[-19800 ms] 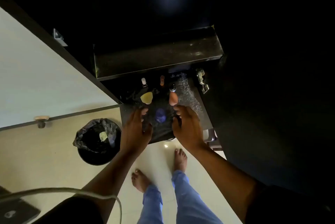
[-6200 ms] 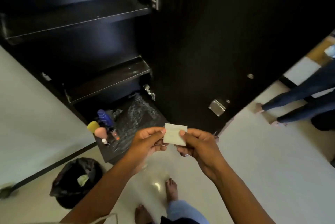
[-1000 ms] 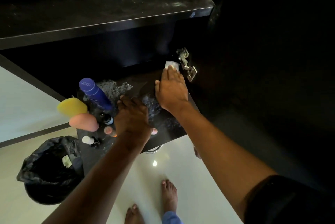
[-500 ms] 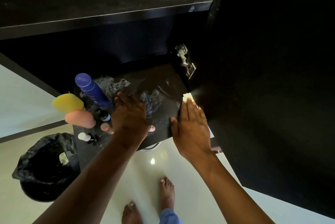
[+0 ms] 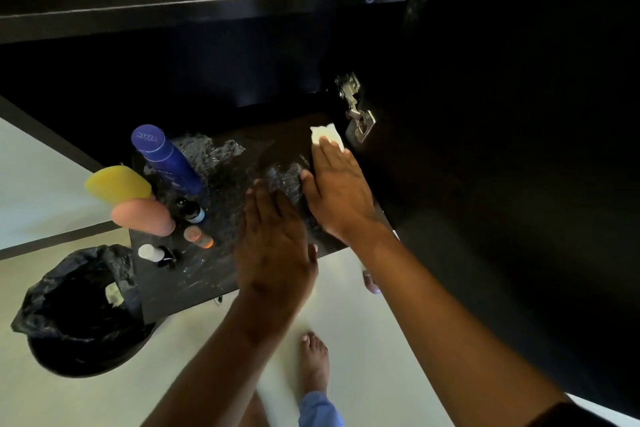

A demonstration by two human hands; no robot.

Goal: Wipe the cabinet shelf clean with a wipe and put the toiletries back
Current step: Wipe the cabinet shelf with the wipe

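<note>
The right hand's fingers (image 5: 329, 156) are laid flat and close together, and the white wipe (image 5: 327, 136) is pressed under their tips against the dark shelf (image 5: 194, 274); nothing is pinched, the sheet is simply pinned by the flat of the hand. The right hand (image 5: 337, 194) is stretched toward the shelf's far right corner, just beside the metal hinge (image 5: 356, 111). The left hand (image 5: 275, 246) is spread palm-down on the crinkled plastic liner (image 5: 221, 153) near the front edge, fingers slightly apart, and the covering appears to be held flat by it.

For the wiping to be done well, even pressure is best kept through the whole palm, so that the small sheet is not bunched or rolled under the fingertips. Strokes are probably best drawn from the back corner toward the front edge, with the liner kept taut by the left hand. Care is called for near the hinge, where the wipe could be snagged.

The wipe lies flat, its long axis running across the fingertips, roughly left to right along the back of the shelf. The toiletries are gathered at the shelf's left side: the blue bottle (image 5: 162, 156) is stood upright, its cap toward the camera, with the yellow sponge (image 5: 117, 182) and pink sponge (image 5: 142, 217) beside it, well apart from the wiping hand.
</note>
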